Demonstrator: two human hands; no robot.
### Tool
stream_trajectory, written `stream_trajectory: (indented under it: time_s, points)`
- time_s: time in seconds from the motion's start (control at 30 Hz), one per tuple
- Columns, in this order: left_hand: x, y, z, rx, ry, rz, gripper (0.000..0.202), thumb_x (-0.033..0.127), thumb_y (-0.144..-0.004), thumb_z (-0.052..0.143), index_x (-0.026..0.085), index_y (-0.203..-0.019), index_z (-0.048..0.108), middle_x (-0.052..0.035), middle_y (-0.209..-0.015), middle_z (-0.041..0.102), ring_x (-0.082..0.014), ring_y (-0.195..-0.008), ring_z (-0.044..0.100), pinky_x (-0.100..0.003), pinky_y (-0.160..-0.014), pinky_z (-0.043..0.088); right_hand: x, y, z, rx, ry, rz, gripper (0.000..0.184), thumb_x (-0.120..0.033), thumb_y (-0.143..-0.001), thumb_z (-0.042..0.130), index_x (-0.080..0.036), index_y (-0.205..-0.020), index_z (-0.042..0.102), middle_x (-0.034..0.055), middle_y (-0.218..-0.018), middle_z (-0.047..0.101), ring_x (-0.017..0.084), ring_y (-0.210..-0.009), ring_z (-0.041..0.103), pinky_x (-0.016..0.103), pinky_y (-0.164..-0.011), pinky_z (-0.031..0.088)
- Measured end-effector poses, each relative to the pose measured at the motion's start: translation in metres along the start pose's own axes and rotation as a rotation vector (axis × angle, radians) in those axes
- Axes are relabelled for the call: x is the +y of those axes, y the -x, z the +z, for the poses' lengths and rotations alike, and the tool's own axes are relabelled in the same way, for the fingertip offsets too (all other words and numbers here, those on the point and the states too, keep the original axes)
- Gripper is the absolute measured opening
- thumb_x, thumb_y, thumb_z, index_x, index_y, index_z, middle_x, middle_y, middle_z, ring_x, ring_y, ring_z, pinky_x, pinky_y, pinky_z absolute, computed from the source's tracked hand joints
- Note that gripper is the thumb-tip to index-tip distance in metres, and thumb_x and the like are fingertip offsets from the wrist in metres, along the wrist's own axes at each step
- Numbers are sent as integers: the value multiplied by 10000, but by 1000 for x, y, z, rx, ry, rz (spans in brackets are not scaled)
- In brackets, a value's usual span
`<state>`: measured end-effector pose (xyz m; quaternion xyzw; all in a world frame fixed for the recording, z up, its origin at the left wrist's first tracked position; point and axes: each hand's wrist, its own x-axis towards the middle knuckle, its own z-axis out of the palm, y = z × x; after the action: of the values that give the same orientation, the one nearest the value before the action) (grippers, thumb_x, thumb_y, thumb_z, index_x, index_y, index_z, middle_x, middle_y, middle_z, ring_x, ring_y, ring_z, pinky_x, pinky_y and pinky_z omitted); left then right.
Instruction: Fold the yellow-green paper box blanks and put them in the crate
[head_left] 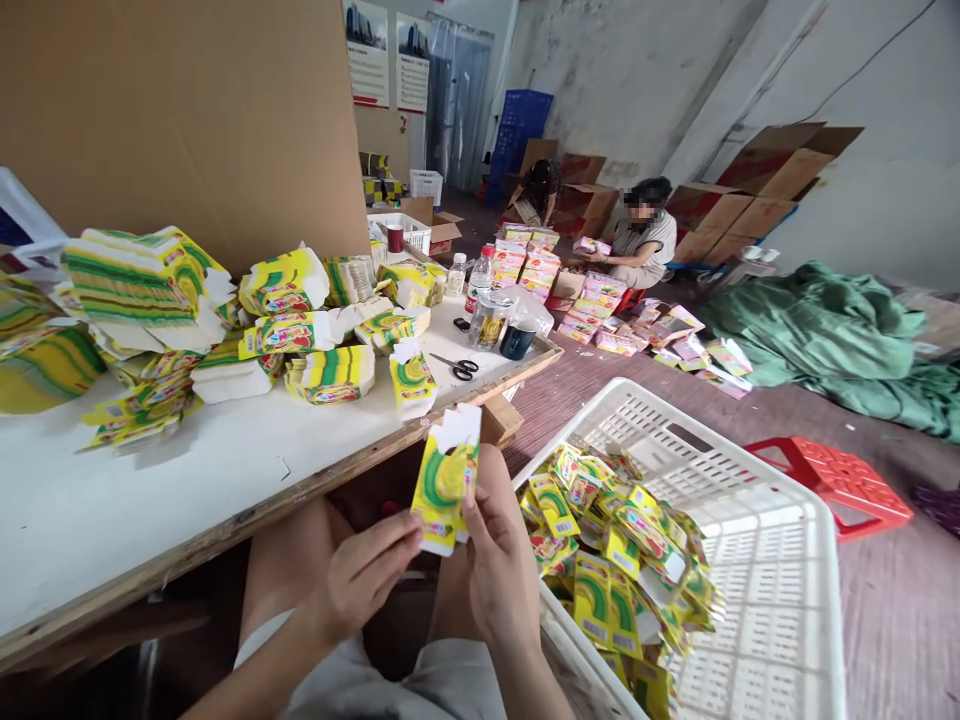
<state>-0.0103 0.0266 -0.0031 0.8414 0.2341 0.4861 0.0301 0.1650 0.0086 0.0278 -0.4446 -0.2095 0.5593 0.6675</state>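
A yellow and green printed carton (444,470) with white flaps is held up over my lap. My left hand (367,572) pinches its lower left edge between thumb and fingers. My right hand (501,560) grips its right side, thumb on the edge. A short stack of flat cartons (412,380) lies at the table's edge just beyond my hands. Close by my right arm stands a white plastic basket (757,560), partly filled with a loose heap of folded yellow cartons (600,600).
Carton stacks (142,290) crowd the left of the white table (90,510). Scissors (457,367), a bottle (480,280) and a dark mug (517,340) are near its far corner. A red stool (840,485) lies beyond the basket. Two people (646,240) work behind pink boxes (596,300).
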Motion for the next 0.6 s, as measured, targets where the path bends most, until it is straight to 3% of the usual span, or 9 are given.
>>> stream_trajectory:
  time_s: [0.03, 0.1, 0.2, 0.27, 0.4, 0.6]
  points:
    - [6, 6, 0, -7, 75, -55, 458, 29, -897, 604, 194, -1324, 628, -97, -1216, 735, -204, -1095, 718, -274, -971, 596, 0, -1, 1, -8, -3, -24, 340, -429, -731, 831, -228, -972, 703, 38, -913, 760, 208, -787, 684, 300, -680, 532]
    - [13, 9, 0, 46, 287, -310, 494, 77, -912, 609, 251, -1374, 584, -96, -1318, 683, -220, -1146, 695, -290, -948, 608, 4, -1, 1, -15, -5, -49, 324, -374, -722, 851, -248, -949, 657, 10, -869, 757, 202, -773, 694, 304, -705, 540]
    - [12, -7, -3, 136, 752, -811, 499, 300, -934, 635, 251, -1422, 539, -133, -1350, 663, -295, -1218, 650, -375, -947, 604, 13, 5, 0, -73, 21, -13, 306, -368, -750, 838, -251, -940, 629, 0, -823, 749, 188, -725, 692, 302, -689, 542]
    - [9, -22, -4, 80, 1076, -1005, 549, 471, -880, 675, 213, -1360, 613, -152, -1281, 706, -345, -1214, 643, -433, -975, 573, 20, 10, 0, -129, 34, 29, 285, -376, -773, 821, -240, -946, 640, 15, -837, 749, 189, -739, 692, 306, -697, 543]
    - [9, -37, -2, -60, 1477, -1116, 619, 593, -761, 742, 195, -1235, 715, -174, -1270, 708, -376, -1190, 646, -476, -995, 528, 26, 17, -1, -171, 7, 85, 285, -381, -776, 820, -237, -972, 672, 31, -895, 756, 197, -813, 697, 323, -764, 544]
    - [11, -33, -1, 19, 1426, -1162, 463, 462, -841, 726, 204, -1225, 718, -151, -1236, 728, -320, -1096, 697, -407, -935, 553, 19, 17, -2, -140, 130, 44, 325, -437, -718, 852, -212, -913, 722, 53, -944, 753, 218, -900, 685, 339, -834, 541]
